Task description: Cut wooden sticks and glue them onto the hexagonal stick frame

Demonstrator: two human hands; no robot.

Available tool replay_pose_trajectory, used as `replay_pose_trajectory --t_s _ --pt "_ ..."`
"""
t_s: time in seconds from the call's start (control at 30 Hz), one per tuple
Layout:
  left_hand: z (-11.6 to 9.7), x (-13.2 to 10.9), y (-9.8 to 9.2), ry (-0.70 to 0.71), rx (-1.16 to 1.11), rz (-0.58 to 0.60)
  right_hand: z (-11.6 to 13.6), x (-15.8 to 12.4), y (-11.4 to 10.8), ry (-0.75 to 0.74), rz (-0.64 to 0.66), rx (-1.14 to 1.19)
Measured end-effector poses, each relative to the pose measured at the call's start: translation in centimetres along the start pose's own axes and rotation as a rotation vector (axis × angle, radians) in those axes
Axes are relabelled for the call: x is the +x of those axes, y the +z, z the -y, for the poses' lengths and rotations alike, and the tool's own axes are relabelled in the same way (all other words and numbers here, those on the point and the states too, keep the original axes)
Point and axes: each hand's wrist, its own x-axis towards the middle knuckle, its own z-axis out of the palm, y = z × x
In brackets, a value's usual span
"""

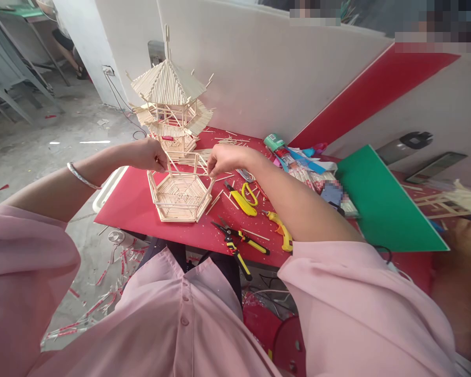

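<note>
A hexagonal base of thin wooden sticks (179, 198) lies on the red table (129, 207). My left hand (149, 155) and my right hand (224, 158) are over its far rim, both pinched on the ends of one thin stick (185, 172) held across the rim's upright posts. Just behind stands a stick-built pagoda tower (171, 102) with a tiered roof and a spire. A silver bangle (80, 178) is on my left wrist.
Yellow-handled pliers (235, 246), a yellow cutter (243, 201) and another yellow tool (281, 230) lie right of the base. A green board (380, 201), packets of sticks (298, 165) and loose sticks are farther right. White wall panels stand behind; scraps litter the floor at left.
</note>
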Motion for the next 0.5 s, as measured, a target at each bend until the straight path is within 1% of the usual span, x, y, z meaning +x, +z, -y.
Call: replay_pose_trajectory --t_s 0.1,0.23,0.4,0.5 --pt "-0.09 -0.09 -0.02 0.007 -0.033 0.003 -0.03 0.07 -0.04 -0.005 -0.003 0.002" --pt "-0.22 -0.16 -0.04 0.055 -0.046 -0.007 -0.35 0.20 0.05 -0.018 -0.001 0.015" --pt "-0.55 -0.10 0.01 0.028 -0.047 0.001 -0.85 0.34 0.31 -0.052 0.003 0.068" --pt "-0.64 -0.04 0.16 0.055 -0.047 -0.015 -0.83 0.23 0.38 -0.037 0.003 0.075"
